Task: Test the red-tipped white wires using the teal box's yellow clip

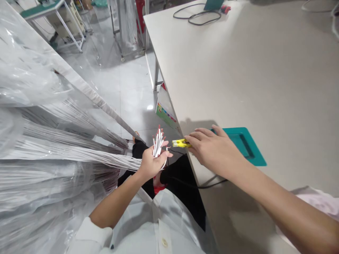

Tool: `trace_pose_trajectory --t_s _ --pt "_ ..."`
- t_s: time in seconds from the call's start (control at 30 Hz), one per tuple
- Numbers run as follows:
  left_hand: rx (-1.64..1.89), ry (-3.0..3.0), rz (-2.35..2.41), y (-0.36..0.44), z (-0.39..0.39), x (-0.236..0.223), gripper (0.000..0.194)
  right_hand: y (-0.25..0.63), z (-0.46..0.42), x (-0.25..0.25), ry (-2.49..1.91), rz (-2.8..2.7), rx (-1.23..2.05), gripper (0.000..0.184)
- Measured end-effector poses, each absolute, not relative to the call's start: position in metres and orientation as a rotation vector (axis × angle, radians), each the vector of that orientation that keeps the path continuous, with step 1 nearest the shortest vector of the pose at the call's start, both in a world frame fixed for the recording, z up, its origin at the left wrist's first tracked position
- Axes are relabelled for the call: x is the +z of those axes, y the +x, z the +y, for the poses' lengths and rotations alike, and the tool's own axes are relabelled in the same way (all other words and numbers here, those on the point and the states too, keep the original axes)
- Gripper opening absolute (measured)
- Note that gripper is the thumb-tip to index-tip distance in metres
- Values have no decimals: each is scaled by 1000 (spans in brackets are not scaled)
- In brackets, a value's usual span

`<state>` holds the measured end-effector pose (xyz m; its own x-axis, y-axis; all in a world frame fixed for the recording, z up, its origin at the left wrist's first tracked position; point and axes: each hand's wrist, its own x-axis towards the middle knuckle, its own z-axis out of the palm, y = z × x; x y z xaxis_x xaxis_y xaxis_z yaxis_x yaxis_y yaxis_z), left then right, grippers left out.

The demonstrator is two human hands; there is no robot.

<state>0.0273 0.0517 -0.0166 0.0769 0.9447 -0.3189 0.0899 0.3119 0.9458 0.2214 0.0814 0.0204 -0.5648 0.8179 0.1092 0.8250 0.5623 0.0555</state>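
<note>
In front of my body, my left hand (153, 163) is closed around a bundle of white cables (158, 143) with red tips pointing up. One thin cable end (167, 148) stands apart from the others near my thumb. The long tails of the bundle run off to the left. At the table's edge, my right hand (209, 144) grips a yellow clip (181, 143) with pale tips that face the cable ends, a small gap between them. My palm hides the back of the clip. Beside that hand lies a teal tray (254, 151), partly covered by it.
Many more white cables (66, 148) hang on a plastic-wrapped rack (97, 98) at left. The pale table (212, 77) fills the right. A black cord (212, 186) crosses its near edge, and another black cable (197, 16) lies at the far end. A printed box (166, 113) stands below.
</note>
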Motion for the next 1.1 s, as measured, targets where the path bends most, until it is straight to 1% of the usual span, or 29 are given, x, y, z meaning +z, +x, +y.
trace_pose_trajectory --t_s 0.2,0.4,0.67,0.77,0.93,1.1 --pt "879 938 1247 32 61 -23 45 222 95 23 -1438 -2772 -24 7" --pt "871 963 1230 40 64 -26 46 219 96 24 -1503 -2798 -105 13" --pt "876 1102 1302 45 66 -31 41 220 96 24 -1488 -2822 -115 13" --pt "889 1111 1298 46 67 -31 33 220 94 26 -1495 -2811 -155 10" --pt "946 1152 1333 46 65 -33 27 220 90 24 -1523 -2800 -157 27" --pt "956 1164 1305 43 63 -31 17 223 93 17 -1488 -2775 -84 32"
